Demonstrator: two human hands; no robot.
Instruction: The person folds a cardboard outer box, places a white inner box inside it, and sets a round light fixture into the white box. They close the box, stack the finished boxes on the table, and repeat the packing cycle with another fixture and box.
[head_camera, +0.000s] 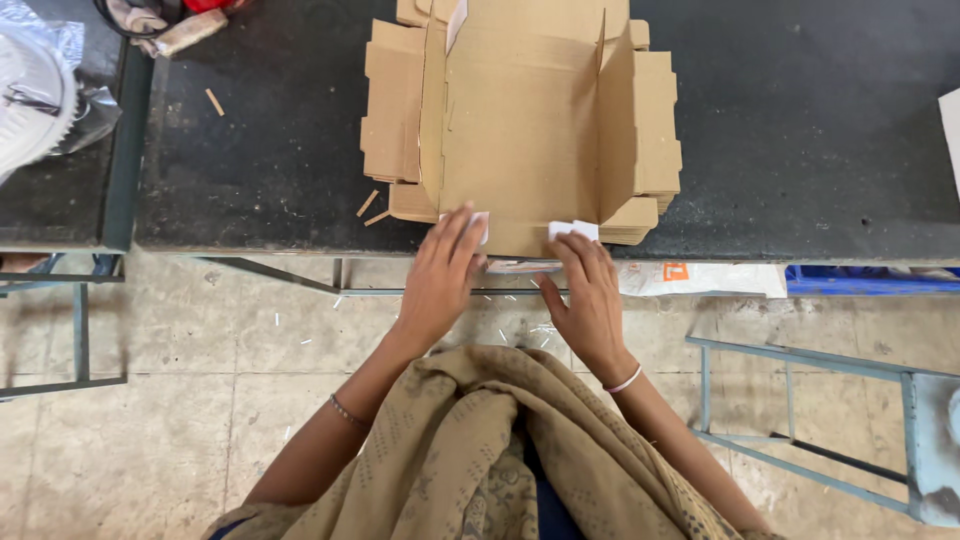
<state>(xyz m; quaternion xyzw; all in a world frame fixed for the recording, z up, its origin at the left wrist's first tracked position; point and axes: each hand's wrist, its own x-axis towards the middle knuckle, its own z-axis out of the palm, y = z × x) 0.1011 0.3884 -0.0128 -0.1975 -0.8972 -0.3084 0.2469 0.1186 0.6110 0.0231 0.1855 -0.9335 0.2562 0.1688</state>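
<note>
I have both hands at the near edge of the dark worktop (800, 130), where a flat-folded cardboard box (520, 120) lies on a stack of more cardboard sheets (655, 150). The box's near edge reaches right to the worktop's front lip, so my fingers work half over the floor. Its two side flaps stand upright, left and right of the middle panel, and the stack beneath juts out past them on both sides.

My left hand (440, 280) lies with the fingers stretched forward, tips pressing a small white piece (481, 222) against the box's near edge; it is flat and pressing rather than clenched. My right hand (590, 295) has the fingers curled up to a second white piece (573, 229) at the same edge, pinching or pressing it, I cannot tell which. The two hands are near each other, with a short gap of box edge between them.

Right of the stack the worktop is bare and wide, up to a white sheet corner (951, 125) at the far right edge. Left of it lie a few cardboard scraps (369, 205). Further left, past a green frame rail (125, 150), a neighbouring table carries a plastic-wrapped white thing (35, 90). Below the lip is tiled floor (200, 340), with a blue metal frame (800, 400) to my right.
</note>
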